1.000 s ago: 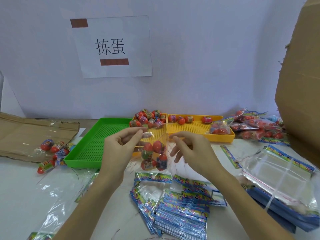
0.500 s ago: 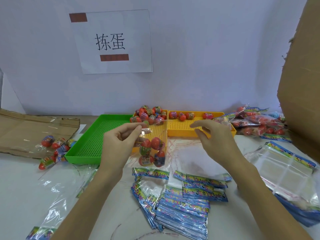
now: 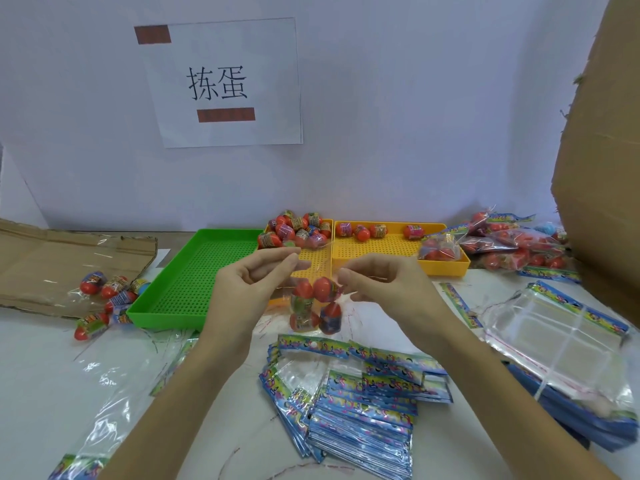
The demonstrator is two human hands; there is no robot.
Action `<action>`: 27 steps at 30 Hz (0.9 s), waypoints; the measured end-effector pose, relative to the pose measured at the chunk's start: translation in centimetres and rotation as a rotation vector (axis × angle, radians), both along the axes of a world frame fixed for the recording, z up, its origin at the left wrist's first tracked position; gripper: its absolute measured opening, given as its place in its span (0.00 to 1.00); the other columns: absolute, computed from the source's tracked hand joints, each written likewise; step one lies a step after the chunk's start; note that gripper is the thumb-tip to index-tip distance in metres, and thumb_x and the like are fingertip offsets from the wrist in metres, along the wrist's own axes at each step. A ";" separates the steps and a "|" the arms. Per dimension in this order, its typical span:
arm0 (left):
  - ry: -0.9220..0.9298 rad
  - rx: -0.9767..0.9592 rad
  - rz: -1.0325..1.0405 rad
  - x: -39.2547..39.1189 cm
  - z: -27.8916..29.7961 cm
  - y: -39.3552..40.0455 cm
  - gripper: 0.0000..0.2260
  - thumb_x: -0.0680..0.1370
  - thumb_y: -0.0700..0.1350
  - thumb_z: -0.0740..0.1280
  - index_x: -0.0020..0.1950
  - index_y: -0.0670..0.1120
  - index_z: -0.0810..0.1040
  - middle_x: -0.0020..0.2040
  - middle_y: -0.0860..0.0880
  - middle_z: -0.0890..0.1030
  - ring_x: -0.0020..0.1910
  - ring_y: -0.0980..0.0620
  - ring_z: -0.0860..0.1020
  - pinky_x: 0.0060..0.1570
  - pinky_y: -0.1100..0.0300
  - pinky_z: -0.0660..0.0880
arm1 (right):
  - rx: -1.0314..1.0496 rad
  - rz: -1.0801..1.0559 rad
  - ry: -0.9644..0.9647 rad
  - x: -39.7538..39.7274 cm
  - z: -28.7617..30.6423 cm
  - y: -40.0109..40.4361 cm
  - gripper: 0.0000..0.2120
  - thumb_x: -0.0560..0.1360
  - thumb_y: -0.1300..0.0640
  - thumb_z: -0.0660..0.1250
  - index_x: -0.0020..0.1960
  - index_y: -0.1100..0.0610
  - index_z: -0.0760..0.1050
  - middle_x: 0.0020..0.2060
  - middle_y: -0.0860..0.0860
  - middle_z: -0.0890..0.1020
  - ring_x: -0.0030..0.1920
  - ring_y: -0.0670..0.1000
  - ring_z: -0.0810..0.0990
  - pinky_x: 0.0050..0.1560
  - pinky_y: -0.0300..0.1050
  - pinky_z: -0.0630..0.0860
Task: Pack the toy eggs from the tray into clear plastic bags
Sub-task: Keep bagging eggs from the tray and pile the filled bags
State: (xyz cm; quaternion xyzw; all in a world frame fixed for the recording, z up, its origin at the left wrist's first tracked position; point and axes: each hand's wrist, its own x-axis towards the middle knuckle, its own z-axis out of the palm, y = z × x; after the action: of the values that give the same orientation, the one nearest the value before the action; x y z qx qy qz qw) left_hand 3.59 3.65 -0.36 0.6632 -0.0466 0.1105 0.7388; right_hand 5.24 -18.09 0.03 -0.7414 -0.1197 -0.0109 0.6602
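Toy eggs — 4 — hang in a clear bag, left hand and right hand pinching its mouth, probably to seal it.

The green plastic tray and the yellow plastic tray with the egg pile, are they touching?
Touching. In the head view the green plastic tray has its far right rim pressed against the yellow plastic tray; no gap shows between them.

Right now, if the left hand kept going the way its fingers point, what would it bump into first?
Probably the right hand, across the clear plastic bag of red toy eggs that the left hand pinches; depth is unclear.
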 end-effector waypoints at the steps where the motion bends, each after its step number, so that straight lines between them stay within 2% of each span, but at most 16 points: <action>1: 0.033 -0.029 -0.034 0.0 0.0 0.1 0.15 0.75 0.49 0.75 0.59 0.44 0.86 0.53 0.45 0.89 0.46 0.48 0.87 0.46 0.62 0.83 | 0.001 -0.022 0.003 0.0 0.0 -0.1 0.03 0.77 0.58 0.75 0.50 0.57 0.86 0.42 0.52 0.88 0.45 0.51 0.87 0.46 0.40 0.83; 4: 0.144 -0.119 -0.150 0.4 -0.1 0.7 0.21 0.70 0.51 0.78 0.59 0.42 0.86 0.56 0.43 0.88 0.54 0.46 0.87 0.49 0.61 0.83 | 0.030 -0.067 0.006 0.1 0.0 -0.2 0.03 0.79 0.61 0.73 0.51 0.57 0.85 0.43 0.53 0.88 0.46 0.52 0.87 0.46 0.40 0.83; 6: 0.184 -0.173 -0.170 0.6 -0.3 1.1 0.20 0.67 0.49 0.80 0.56 0.40 0.87 0.56 0.41 0.87 0.57 0.44 0.87 0.50 0.60 0.84 | 0.065 -0.073 0.013 0.1 0.0 -0.3 0.05 0.79 0.62 0.72 0.53 0.58 0.85 0.44 0.55 0.88 0.47 0.53 0.87 0.46 0.40 0.83; 9: 0.200 -0.247 -0.132 0.7 -0.6 1.2 0.17 0.65 0.46 0.81 0.50 0.40 0.89 0.55 0.39 0.87 0.54 0.43 0.87 0.49 0.60 0.84 | 0.076 -0.096 0.001 0.1 0.0 -0.3 0.06 0.79 0.63 0.72 0.54 0.59 0.86 0.44 0.55 0.88 0.46 0.53 0.87 0.46 0.39 0.83; 13: 0.214 -0.307 -0.099 0.9 -1.0 1.0 0.10 0.68 0.42 0.79 0.48 0.41 0.90 0.53 0.39 0.88 0.49 0.46 0.88 0.46 0.61 0.83 | 0.086 -0.133 -0.010 0.2 0.0 -0.3 0.06 0.80 0.63 0.71 0.53 0.57 0.86 0.43 0.53 0.87 0.45 0.50 0.86 0.47 0.40 0.83; 20: 0.100 -0.102 -0.042 0.8 -1.0 1.0 0.14 0.69 0.45 0.79 0.51 0.40 0.89 0.50 0.38 0.88 0.46 0.47 0.87 0.47 0.62 0.83 | -0.003 0.004 -0.019 0.4 -0.1 -0.6 0.04 0.78 0.60 0.74 0.51 0.55 0.87 0.44 0.53 0.88 0.46 0.52 0.86 0.46 0.40 0.83; 27: -0.007 0.071 -0.046 1.0 -0.8 1.8 0.08 0.70 0.44 0.78 0.47 0.45 0.90 0.45 0.40 0.88 0.43 0.47 0.87 0.46 0.62 0.83 | -0.005 -0.005 -0.042 0.9 -0.3 -1.7 0.05 0.78 0.62 0.73 0.51 0.57 0.87 0.43 0.53 0.88 0.45 0.53 0.87 0.47 0.40 0.83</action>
State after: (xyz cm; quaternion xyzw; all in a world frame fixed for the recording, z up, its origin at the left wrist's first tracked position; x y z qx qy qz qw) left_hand 4.59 5.46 -1.21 0.6875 -0.0684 0.0940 0.7169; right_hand 6.18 -19.75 -0.22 -0.7429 -0.1316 -0.0278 0.6558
